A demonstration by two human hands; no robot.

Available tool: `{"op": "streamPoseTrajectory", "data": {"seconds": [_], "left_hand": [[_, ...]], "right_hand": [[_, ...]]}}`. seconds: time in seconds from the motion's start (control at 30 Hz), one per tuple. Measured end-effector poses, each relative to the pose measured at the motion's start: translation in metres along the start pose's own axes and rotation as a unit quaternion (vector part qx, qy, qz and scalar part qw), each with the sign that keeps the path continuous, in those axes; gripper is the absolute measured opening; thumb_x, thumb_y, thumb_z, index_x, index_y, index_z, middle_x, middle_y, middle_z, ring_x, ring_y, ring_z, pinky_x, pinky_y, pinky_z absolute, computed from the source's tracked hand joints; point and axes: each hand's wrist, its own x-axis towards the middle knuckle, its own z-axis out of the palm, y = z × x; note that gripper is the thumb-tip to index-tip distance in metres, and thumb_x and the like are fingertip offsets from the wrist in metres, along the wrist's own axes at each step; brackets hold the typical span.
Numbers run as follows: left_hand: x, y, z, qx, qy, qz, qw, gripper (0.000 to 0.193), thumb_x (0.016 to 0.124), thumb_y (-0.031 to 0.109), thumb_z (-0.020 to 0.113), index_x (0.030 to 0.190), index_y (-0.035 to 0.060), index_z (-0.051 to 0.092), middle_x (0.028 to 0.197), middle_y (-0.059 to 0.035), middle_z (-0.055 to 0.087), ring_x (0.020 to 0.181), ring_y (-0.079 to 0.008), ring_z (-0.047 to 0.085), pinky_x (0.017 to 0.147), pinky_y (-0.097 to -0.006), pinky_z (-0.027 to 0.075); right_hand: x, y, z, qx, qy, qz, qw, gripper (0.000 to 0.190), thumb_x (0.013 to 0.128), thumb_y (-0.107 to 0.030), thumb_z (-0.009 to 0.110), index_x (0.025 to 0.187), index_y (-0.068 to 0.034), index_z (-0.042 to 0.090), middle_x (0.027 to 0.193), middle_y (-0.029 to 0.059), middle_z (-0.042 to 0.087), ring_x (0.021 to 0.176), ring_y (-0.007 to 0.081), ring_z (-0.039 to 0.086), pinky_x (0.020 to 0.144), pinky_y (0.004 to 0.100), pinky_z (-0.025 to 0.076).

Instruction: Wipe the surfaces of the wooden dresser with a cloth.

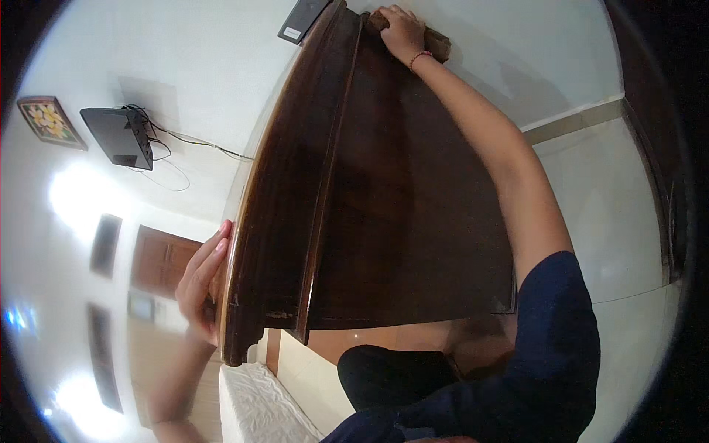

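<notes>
A dark varnished wooden furniture panel (399,194) fills the middle of the view, with a moulded top edge (266,221) running along its left side. My right hand (401,33), wearing a thin red bracelet, is at the far end of the panel. Its fingers are closed around a brown block (437,45), whose material I cannot make out. My left hand (202,282) lies against the outer face of the moulded edge, near the close corner. Two fingertips show at the rim, while the palm is partly hidden.
A dark device (303,21) with a white label sits on the furniture's far end. A black screen (119,138) with loose cables and a framed flower picture (51,122) are on the wall. A white-covered surface (255,404) stands below. Pale floor (598,221) lies at right.
</notes>
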Motion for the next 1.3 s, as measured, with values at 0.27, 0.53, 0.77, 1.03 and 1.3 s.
{"op": "streamPoseTrajectory", "data": {"seconds": [0.27, 0.53, 0.77, 1.03, 1.3], "left_hand": [[0.006, 0.002, 0.004, -0.015, 0.000, -0.014, 1.000, 0.123, 0.074, 0.093, 0.055, 0.136, -0.0128, 0.053, 0.132, -0.0326, 0.061, 0.125, -0.0463, 0.060, 0.108, -0.0548, 0.047], [0.005, 0.001, 0.006, -0.036, 0.005, -0.030, 0.999, 0.120, 0.075, 0.091, 0.056, 0.137, -0.0115, 0.053, 0.132, -0.0327, 0.061, 0.126, -0.0459, 0.060, 0.108, -0.0559, 0.047], [-0.001, -0.001, 0.003, -0.011, -0.007, -0.004, 1.000, 0.110, 0.081, 0.086, 0.056, 0.138, -0.0092, 0.054, 0.136, -0.0313, 0.058, 0.130, -0.0440, 0.057, 0.108, -0.0558, 0.047], [-0.001, 0.004, -0.007, 0.024, -0.029, -0.010, 0.999, 0.110, 0.081, 0.086, 0.055, 0.138, -0.0087, 0.054, 0.137, -0.0299, 0.058, 0.130, -0.0434, 0.057, 0.108, -0.0547, 0.047], [0.001, 0.000, -0.002, 0.014, -0.021, 0.006, 1.000, 0.115, 0.078, 0.089, 0.055, 0.139, -0.0085, 0.053, 0.138, -0.0287, 0.058, 0.131, -0.0434, 0.057, 0.110, -0.0547, 0.046]], "right_hand": [[-0.145, -0.103, -0.152, 0.179, -0.083, -0.111, 0.974, 0.038, 0.076, 0.008, 0.052, 0.102, -0.012, 0.072, 0.104, 0.0079, 0.069, 0.104, 0.0317, 0.063, 0.093, 0.0467, 0.045], [-0.240, -0.220, -0.294, 0.238, 0.059, -0.216, 0.945, 0.033, 0.089, -0.015, 0.072, 0.120, -0.026, 0.068, 0.125, 0.0025, 0.065, 0.116, 0.0208, 0.061, 0.081, 0.0412, 0.054], [-0.072, -0.062, -0.091, 0.190, 0.103, -0.025, 0.976, 0.037, 0.077, 0.005, 0.057, 0.108, -0.008, 0.072, 0.111, 0.0136, 0.071, 0.108, 0.0378, 0.065, 0.098, 0.0438, 0.050], [0.052, -0.016, 0.006, 0.107, -0.020, 0.005, 0.994, 0.028, 0.083, -0.007, 0.053, 0.103, -0.008, 0.073, 0.110, 0.0162, 0.072, 0.107, 0.0407, 0.063, 0.092, 0.0504, 0.050], [0.012, -0.053, -0.037, 0.108, -0.042, -0.121, 0.986, 0.021, 0.084, -0.008, 0.054, 0.094, -0.012, 0.072, 0.103, 0.0124, 0.072, 0.103, 0.0380, 0.062, 0.090, 0.0555, 0.044]]}}
